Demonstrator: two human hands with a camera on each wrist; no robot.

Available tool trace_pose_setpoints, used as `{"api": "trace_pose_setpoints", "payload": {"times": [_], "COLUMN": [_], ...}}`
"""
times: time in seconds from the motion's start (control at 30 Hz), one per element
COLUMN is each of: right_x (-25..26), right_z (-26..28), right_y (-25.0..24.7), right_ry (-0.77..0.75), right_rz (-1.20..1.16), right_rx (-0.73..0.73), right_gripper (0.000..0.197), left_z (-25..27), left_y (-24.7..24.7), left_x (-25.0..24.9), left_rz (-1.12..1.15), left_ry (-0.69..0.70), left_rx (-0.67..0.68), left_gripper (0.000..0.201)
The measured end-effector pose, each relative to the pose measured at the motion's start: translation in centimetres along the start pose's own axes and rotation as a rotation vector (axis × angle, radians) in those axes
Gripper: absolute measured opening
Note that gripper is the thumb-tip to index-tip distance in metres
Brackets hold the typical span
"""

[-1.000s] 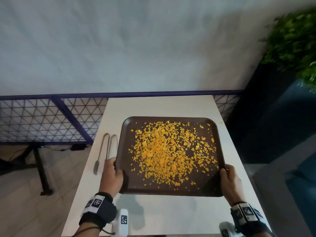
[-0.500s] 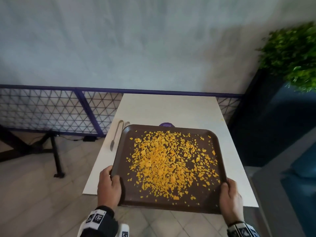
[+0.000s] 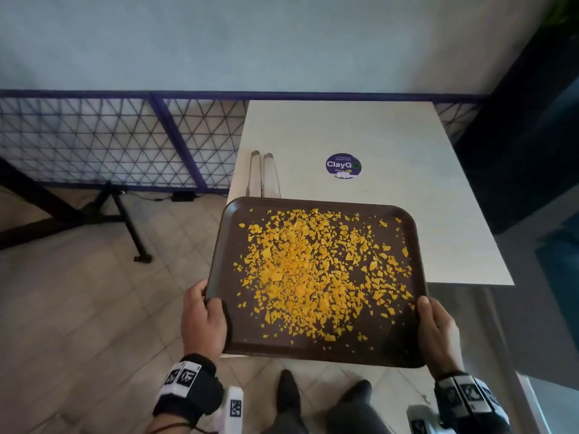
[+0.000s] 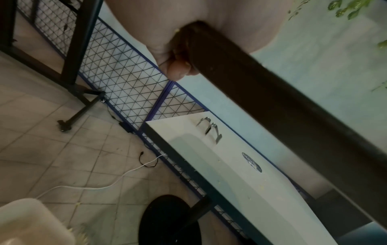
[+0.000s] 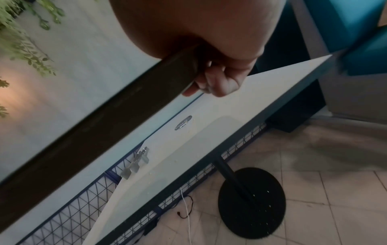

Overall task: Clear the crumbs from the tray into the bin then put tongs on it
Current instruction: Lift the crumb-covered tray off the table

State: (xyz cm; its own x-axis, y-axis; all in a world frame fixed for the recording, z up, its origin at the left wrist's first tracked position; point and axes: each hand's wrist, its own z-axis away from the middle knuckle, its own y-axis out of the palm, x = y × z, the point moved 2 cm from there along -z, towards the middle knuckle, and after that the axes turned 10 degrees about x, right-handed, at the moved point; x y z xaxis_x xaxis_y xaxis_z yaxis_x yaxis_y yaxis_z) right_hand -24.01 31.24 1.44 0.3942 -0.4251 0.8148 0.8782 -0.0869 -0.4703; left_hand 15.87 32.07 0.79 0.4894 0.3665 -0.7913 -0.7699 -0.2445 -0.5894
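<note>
A brown tray (image 3: pixel 388 349) covered with yellow-orange crumbs (image 3: pixel 307 270) hangs level in the air, off the near edge of the white table (image 3: pixel 391 136). My left hand (image 3: pixel 203 321) grips its left rim and my right hand (image 3: pixel 437 333) grips its right rim. The wrist views show fingers (image 4: pixel 178 71) curled under the tray's dark edge (image 4: pixel 272 102), and the same on the right, fingers (image 5: pixel 217 82) under the edge (image 5: pixel 104 119). Metal tongs (image 3: pixel 261 173) lie on the table's left side, also tongs (image 4: pixel 211 129) and tongs (image 5: pixel 136 162).
A round purple sticker (image 3: pixel 343 165) sits mid-table. A pale bin (image 4: pixel 31 220) stands on the tiled floor at my left. A blue mesh fence (image 3: pixel 109 142) runs behind, with a black pedestal base (image 5: pixel 251 205) under the table and a white cable (image 4: pixel 94 187) on the floor.
The tray has been lifted off the table and drawn back towards me and leftward. The sticker under it is uncovered. Both hands keep their grip.
</note>
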Motion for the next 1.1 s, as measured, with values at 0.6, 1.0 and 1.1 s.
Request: {"api": "trace_pose_setpoints", "payload": {"times": [0.6,1.0,1.1], "right_x": [-7.3,-13.8,-15.9], "right_z": [5.6,7.3,7.7], "right_y": [4.3,5.0,5.9], "right_ry": [0.137,0.170,0.196], "right_rz": [0.020,0.072,0.101], "right_rx": [0.133,0.115,0.101], "right_gripper": [0.035,0.037,0.036], "left_z": [9.1,11.9,11.9], "left_y": [-1.9,1.3,2.5], "left_x": [9.2,12.5,14.8], "left_rz": [-0.086,-0.153,-0.158], "left_ry": [-0.117,-0.145,-0.167], "left_rx": [-0.062,-0.060,-0.035], "left_gripper": [0.028,0.027,0.026]}}
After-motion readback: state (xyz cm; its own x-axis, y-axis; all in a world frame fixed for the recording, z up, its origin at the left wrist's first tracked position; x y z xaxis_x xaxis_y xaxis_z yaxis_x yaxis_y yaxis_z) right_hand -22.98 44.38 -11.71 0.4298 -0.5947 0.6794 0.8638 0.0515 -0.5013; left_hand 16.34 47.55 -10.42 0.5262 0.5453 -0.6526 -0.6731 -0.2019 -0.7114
